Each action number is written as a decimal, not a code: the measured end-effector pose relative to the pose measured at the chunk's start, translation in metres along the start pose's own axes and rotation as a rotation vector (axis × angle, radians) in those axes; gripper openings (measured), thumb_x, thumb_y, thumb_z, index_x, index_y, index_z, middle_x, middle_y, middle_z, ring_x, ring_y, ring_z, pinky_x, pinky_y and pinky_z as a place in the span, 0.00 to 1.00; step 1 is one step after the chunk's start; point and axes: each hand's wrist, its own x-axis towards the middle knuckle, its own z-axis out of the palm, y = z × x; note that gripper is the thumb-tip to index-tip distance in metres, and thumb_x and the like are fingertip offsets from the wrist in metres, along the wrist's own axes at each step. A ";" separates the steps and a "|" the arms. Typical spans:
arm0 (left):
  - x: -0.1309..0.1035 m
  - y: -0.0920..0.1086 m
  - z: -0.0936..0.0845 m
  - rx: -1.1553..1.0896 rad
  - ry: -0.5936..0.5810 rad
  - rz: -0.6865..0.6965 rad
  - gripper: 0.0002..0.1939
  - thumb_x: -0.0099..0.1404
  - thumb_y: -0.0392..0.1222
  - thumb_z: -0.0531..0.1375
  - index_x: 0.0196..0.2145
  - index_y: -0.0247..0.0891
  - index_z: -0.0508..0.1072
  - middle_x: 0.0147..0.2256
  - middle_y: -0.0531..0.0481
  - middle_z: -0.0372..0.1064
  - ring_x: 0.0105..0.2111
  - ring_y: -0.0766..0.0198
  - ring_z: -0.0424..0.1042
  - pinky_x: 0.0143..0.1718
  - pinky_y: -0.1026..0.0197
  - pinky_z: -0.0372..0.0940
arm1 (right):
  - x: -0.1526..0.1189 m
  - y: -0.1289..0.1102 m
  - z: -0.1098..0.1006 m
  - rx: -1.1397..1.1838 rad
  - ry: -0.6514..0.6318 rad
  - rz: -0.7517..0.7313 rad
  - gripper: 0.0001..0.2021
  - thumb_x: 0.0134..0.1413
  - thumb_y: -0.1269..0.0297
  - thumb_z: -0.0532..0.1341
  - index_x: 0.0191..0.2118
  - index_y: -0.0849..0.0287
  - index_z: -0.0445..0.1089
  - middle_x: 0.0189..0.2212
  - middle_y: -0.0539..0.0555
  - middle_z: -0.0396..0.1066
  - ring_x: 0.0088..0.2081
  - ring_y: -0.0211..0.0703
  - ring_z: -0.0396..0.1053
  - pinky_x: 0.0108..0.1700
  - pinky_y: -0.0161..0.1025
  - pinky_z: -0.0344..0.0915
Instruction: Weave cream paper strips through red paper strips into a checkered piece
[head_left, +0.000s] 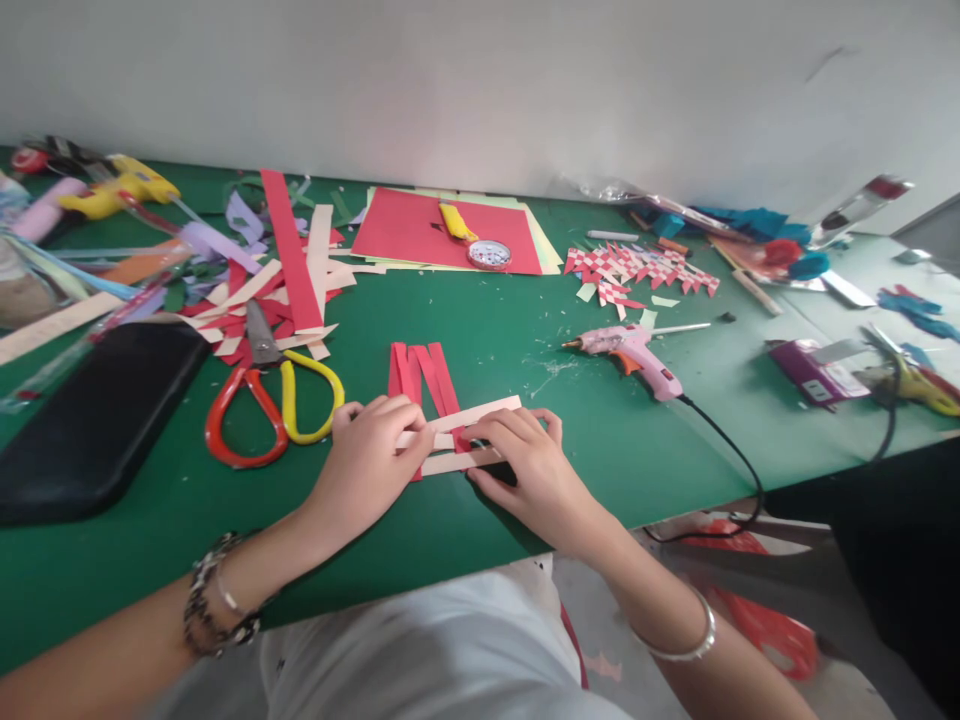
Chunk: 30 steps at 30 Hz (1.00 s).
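Red paper strips (441,378) lie on the green tabletop in front of me, with cream paper strips (491,408) crossing over and under them. My left hand (369,450) has its fingers bent and pinched at the left ends of the cream strips. From the right, my right hand (531,468) presses curled fingers on the crossing, its thumb by the lowest cream strip; its fingertips partly cover the weave. Scissors (262,342) with one orange and one yellow handle lie just left of my left hand. Right of my hands rests a pink glue gun (631,348).
A black phone-like slab (97,425) lies at the left. Behind it are loose paper strips (289,250) and a yellow glue gun (124,188). Red sheets (397,228) carry a yellow cutter (454,222) and a round tin (489,254). Checked woven pieces (645,268) and a trailing cord (731,450) are right.
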 end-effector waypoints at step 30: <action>-0.001 0.000 -0.004 0.162 -0.053 0.132 0.15 0.65 0.41 0.47 0.25 0.40 0.68 0.30 0.53 0.68 0.35 0.59 0.64 0.39 0.51 0.46 | -0.001 0.001 -0.004 0.159 0.047 0.060 0.10 0.54 0.71 0.58 0.43 0.55 0.61 0.41 0.52 0.74 0.44 0.44 0.70 0.50 0.45 0.50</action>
